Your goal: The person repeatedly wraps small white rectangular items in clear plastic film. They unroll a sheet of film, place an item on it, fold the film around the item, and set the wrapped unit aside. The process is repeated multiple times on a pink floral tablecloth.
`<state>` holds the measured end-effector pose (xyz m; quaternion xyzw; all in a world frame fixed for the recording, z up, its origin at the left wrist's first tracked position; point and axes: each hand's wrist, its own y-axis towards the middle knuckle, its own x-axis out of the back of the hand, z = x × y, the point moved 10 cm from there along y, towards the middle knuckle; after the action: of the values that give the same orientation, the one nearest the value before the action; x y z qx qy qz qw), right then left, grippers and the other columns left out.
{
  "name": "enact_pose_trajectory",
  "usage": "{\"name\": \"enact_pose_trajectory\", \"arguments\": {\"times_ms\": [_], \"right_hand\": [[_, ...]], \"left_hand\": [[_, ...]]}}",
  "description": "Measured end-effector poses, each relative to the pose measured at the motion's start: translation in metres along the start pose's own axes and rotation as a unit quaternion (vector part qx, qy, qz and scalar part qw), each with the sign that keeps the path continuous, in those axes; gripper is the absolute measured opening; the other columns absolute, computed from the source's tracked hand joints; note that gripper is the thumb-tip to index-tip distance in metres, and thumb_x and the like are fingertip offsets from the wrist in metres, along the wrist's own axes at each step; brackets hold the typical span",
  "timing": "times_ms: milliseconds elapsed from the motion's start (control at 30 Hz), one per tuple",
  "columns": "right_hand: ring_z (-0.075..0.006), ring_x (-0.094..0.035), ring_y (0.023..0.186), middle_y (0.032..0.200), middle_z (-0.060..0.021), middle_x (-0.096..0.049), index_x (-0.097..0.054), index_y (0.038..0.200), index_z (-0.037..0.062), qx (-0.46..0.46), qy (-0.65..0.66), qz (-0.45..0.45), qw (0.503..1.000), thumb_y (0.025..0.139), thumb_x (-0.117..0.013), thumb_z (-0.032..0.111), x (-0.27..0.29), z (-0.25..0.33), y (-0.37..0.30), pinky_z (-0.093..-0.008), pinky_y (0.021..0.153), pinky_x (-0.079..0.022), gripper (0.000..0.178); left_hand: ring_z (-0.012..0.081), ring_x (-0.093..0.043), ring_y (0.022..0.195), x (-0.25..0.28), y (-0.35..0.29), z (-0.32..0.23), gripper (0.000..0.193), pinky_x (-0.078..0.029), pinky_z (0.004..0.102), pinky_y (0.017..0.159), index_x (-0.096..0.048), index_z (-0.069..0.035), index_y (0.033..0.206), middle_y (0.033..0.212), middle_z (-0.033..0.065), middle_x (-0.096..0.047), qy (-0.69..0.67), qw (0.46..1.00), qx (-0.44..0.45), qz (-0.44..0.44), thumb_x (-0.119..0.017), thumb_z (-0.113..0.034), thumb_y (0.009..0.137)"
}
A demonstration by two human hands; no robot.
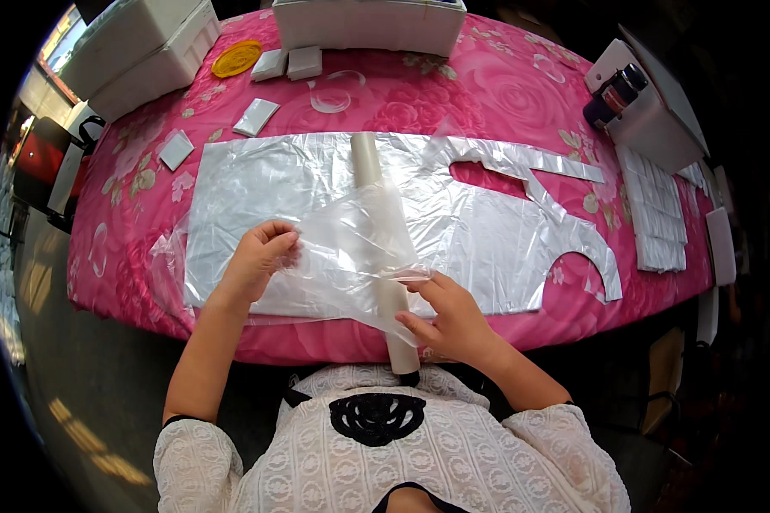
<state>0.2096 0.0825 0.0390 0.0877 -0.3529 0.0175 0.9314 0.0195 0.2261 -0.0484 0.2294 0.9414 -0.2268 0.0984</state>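
Note:
A sheet of clear plastic film (338, 227) stretches between my hands, slack and creased. My left hand (263, 255) is closed, pinching the film's left edge. On the other side my right hand (449, 321) grips the film's right edge, thumb and fingers bent around it. Under the film a long pale roll (365, 162) lies crosswise, its near end sticking out past the table edge toward my body. Beneath the roll, silvery plastic sheeting (488, 248) is spread flat, with an apron-like outline: straps and curved cut-outs at its right end.
A pink floral cloth (522, 85) covers the table. Small white packets (257, 117) and a yellow round item (237, 58) lie at the far left. White foam boxes (368, 26) stand behind. A dark bottle (616, 96) and a folded silvery stack (652, 209) are at right.

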Motion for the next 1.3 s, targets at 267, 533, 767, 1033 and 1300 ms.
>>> {"name": "enact_pose_trajectory", "arguments": {"times_ms": [267, 533, 767, 1033, 1300], "right_hand": [[-0.0244, -0.061, 0.063, 0.067, -0.0092, -0.061, -0.057, 0.088, 0.0003, -0.236, -0.119, 0.082, 0.961, 0.068, -0.071, 0.045, -0.027, -0.047, -0.036, -0.0324, 0.057, -0.047, 0.051], [-0.0267, -0.063, 0.067, 0.069, -0.0127, -0.063, -0.057, 0.083, -0.0008, -0.276, -0.087, 0.166, 0.943, 0.071, -0.065, 0.047, -0.069, -0.038, -0.031, -0.0342, 0.061, -0.049, 0.05], [-0.0348, -0.062, 0.075, 0.082, -0.022, -0.062, -0.045, 0.106, -0.0049, -0.279, -0.044, 0.142, 0.949, 0.071, -0.065, 0.041, -0.085, -0.032, -0.022, -0.0404, 0.067, -0.049, 0.061], [-0.0402, -0.061, 0.075, 0.081, -0.028, -0.06, -0.041, 0.11, -0.0094, -0.307, 0.022, 0.127, 0.943, 0.071, -0.063, 0.036, -0.078, -0.039, -0.036, -0.0436, 0.067, -0.049, 0.064], [-0.0257, -0.063, 0.066, 0.074, -0.0177, -0.063, -0.049, 0.102, -0.0086, -0.282, 0.056, 0.139, 0.948, 0.076, -0.065, 0.034, -0.075, -0.046, -0.03, -0.0335, 0.059, -0.049, 0.052]], "left_hand": [[0.0147, -0.057, 0.07, 0.154, -0.023, -0.062, 0.023, -0.048, 0.0262, 0.064, -0.057, 0.0, 0.096, 0.084, 0.0045, -0.059, 0.442, 0.876, -0.074, -0.177, -0.061, 0.0, 0.073], [0.029, -0.055, 0.093, 0.035, -0.049, -0.161, 0.032, -0.044, 0.0381, 0.083, -0.059, -0.003, 0.099, 0.098, 0.0094, -0.059, 0.74, 0.501, -0.341, -0.291, -0.055, 0.007, 0.069], [0.0313, -0.042, 0.119, -0.111, -0.037, -0.056, 0.041, -0.031, 0.0426, 0.101, -0.048, 0.002, 0.118, 0.125, 0.0167, -0.046, 0.597, 0.686, -0.412, -0.05, -0.055, -0.01, 0.079], [0.0348, -0.03, 0.128, -0.107, -0.001, 0.008, 0.052, -0.022, 0.042, 0.107, -0.031, 0.009, 0.13, 0.136, 0.0216, -0.033, 0.524, 0.781, -0.338, -0.025, -0.041, -0.01, 0.083], [0.0313, -0.029, 0.13, -0.106, 0.006, 0.016, 0.053, -0.019, 0.0406, 0.109, -0.031, 0.008, 0.131, 0.137, 0.0208, -0.032, 0.629, 0.707, -0.322, -0.025, -0.041, -0.013, 0.083]]}}
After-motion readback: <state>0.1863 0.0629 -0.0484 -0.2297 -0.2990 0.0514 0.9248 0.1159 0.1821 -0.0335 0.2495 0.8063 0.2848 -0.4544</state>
